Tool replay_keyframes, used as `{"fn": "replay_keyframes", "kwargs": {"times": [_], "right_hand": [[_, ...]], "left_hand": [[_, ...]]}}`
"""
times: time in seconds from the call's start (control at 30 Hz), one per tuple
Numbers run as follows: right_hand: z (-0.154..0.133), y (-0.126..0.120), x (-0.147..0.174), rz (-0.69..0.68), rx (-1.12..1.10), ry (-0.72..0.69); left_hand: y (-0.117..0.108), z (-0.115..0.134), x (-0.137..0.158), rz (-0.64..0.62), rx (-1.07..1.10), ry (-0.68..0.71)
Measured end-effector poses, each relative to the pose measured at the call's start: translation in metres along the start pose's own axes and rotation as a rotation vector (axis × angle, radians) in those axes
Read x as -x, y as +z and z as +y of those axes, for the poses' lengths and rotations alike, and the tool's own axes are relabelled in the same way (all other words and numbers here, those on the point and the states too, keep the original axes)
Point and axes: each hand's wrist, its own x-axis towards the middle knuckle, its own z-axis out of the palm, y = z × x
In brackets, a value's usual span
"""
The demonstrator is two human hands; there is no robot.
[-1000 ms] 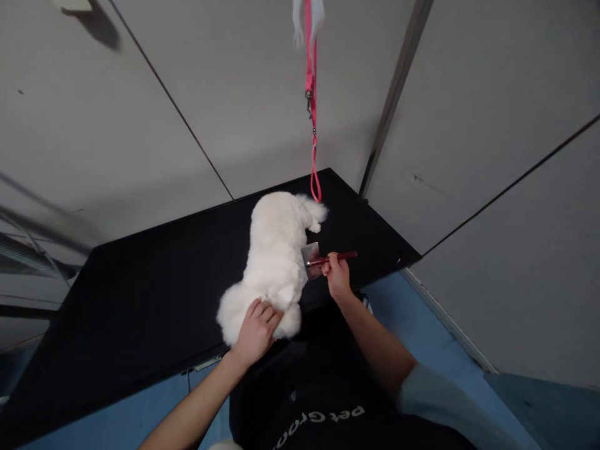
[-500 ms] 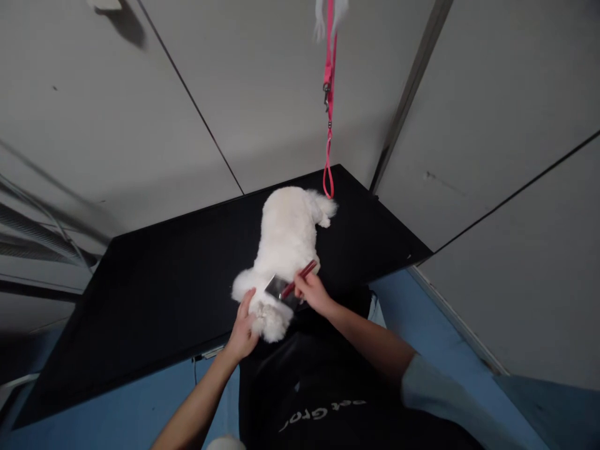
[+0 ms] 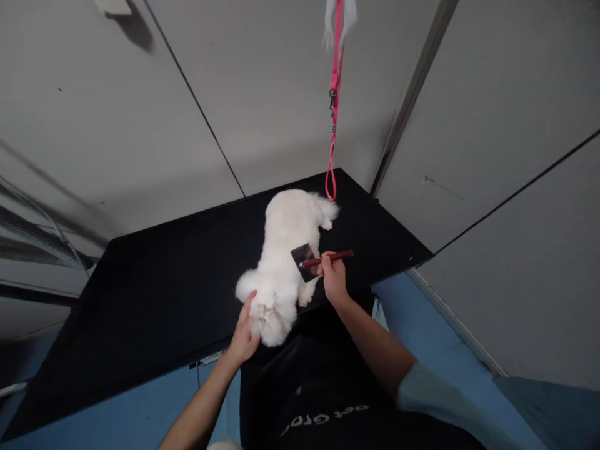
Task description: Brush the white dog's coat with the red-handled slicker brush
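A fluffy white dog (image 3: 285, 240) lies on the black grooming table (image 3: 178, 281), its head toward me and its tail end toward the wall. My left hand (image 3: 244, 331) grips the side of the dog's head, thumb on the fur and the other fingers partly hidden beneath. In my right hand (image 3: 334, 276), closed round its dark red handle, is a slicker brush (image 3: 307, 261). The brush's metal back faces up, over the dog's side by the shoulder. Its pins are hidden, so I cannot tell whether they touch the coat. A front paw shows just below the brush.
A pink leash (image 3: 331, 169) with a metal clip hangs in a loop above the table's far edge. Pale wall panels (image 3: 262, 94) stand behind. Grey hoses (image 3: 37, 237) run along the left. A black apron (image 3: 328, 387) covers my front, close to the table's near edge.
My right hand has moved the slicker brush away from the dog's head, up and right to its shoulder, and the handle has swung nearly level. My left hand stays at the head.
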Motion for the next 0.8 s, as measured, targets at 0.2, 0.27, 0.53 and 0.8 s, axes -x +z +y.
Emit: {"fn": "replay_keyframes", "kwargs": {"times": [0.2, 0.27, 0.53, 0.8], "right_hand": [[-0.001, 0.003, -0.001, -0.237, 0.102, 0.126], [-0.006, 0.002, -0.006, -0.017, 0.061, 0.031], [-0.004, 0.006, 0.002, -0.214, 0.04, 0.216], [-0.005, 0.008, 0.007, -0.326, 0.064, 0.246]], "left_hand": [[0.005, -0.003, 0.005, -0.002, -0.016, 0.015], [0.006, -0.003, 0.005, 0.022, -0.017, 0.028], [0.012, 0.003, 0.005, 0.068, -0.023, 0.08], [0.025, -0.006, 0.019, 0.107, -0.064, 0.07]]}}
